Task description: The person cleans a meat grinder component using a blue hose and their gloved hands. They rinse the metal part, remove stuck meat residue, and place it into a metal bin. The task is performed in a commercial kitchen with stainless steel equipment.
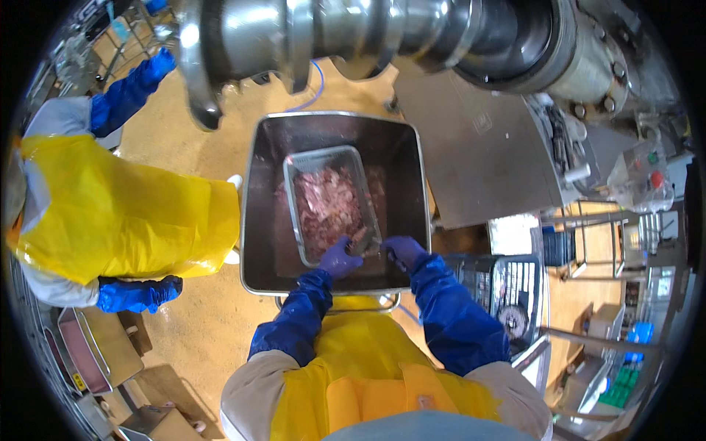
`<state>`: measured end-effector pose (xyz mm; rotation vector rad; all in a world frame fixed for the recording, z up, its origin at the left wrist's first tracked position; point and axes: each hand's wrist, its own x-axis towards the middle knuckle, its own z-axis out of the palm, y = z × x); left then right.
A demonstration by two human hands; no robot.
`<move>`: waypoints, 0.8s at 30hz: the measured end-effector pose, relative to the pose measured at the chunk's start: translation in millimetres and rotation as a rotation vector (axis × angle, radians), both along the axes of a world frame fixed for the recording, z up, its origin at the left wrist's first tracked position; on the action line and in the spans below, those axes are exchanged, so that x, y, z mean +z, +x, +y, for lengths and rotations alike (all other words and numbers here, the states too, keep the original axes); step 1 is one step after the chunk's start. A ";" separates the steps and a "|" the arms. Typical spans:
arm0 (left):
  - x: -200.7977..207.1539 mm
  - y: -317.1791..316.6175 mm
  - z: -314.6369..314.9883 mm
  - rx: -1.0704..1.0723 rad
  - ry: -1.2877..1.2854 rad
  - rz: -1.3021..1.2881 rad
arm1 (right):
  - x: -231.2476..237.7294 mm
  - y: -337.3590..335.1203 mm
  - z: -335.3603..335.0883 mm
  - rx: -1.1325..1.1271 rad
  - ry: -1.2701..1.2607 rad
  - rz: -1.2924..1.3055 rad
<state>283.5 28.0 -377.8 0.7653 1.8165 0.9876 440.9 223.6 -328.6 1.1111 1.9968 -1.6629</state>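
Observation:
A grey plastic basket [293, 213] with perforated sides sits tilted inside a deep steel bin [401, 191]. Pinkish raw meat pieces [327, 198] fill much of it. My left hand [340, 259], in a purple glove, is at the basket's near end, its thumb and forefinger spread apart beside the meat. By the basket's near right corner, my right hand [404, 253], gloved alike, has its fingers bent together; what they hold, if anything, cannot be made out. Blue sleeves cover both my forearms.
Above the bin's far side hangs a large steel screw auger [323, 33]. A steel table [478, 147] stands to the right, with a dark crate [515, 294] nearer me. At left stands a person in a yellow apron [132, 209]. Metal carts [103, 349] are at lower left.

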 end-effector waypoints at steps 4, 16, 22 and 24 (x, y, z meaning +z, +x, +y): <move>18.4 8.4 4.8 -0.030 -0.025 0.238 | 33.1 -15.3 -30.0 -0.571 -0.470 -0.197; 85.0 26.7 6.9 -0.329 0.024 0.512 | 7.4 -13.3 -55.5 -0.676 -0.369 -0.091; 90.9 37.4 -27.4 -0.360 0.098 0.549 | 16.2 1.1 -93.6 -0.754 -0.476 0.019; 92.6 31.5 -36.0 -0.471 0.004 0.455 | 30.0 4.3 -107.8 -0.774 -0.444 0.038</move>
